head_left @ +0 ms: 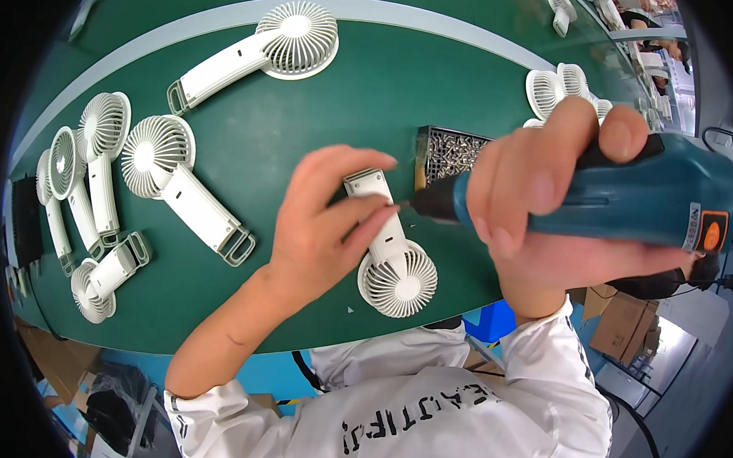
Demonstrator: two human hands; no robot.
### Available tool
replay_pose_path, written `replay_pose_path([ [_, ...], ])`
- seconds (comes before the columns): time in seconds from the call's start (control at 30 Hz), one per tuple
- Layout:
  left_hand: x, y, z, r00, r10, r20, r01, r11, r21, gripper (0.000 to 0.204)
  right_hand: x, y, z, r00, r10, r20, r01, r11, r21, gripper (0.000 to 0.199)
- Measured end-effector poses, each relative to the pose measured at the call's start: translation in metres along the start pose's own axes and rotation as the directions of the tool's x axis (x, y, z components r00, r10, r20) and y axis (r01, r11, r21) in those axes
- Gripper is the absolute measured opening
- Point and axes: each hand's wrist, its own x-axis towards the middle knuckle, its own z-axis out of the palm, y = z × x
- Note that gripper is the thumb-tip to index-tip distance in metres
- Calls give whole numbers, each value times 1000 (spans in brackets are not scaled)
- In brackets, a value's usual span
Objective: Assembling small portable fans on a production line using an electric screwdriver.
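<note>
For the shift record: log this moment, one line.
right hand: gripping screwdriver; left hand: over fan, fingertips near screwdriver tip; parts box: on table

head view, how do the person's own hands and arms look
The left hand and right hand are ungloved. White sleeves with dark markings end near the elbows; the left forearm bears a thin curved mark.

A white handheld fan (390, 247) lies on the desk (249, 116), ribbed round head toward five o'clock, handle toward eleven, partly covered. A teal electric screwdriver (614, 204), with black nose and orange switch, points toward nine o'clock, tip near that handle.
</note>
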Motion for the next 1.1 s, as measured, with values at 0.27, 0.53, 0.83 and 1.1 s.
replay_pose_path([
  [0.27,-9,8,0,951,-254,-175,279,951,132,37,10,25,9,998,-64,5,64,984,-165,102],
  [0.53,-13,5,1,938,-289,-191,314,942,116,35,11,37,19,995,-22,-95,5,984,-178,103],
  [0.83,-14,-3,-2,941,-276,-198,300,948,104,36,8,31,31,953,-171,-251,154,985,-83,91],
  [1.1,10,26,-28,815,-57,576,-141,946,293,53,-89,-83,-10,866,-366,-341,313,928,-199,70],
])
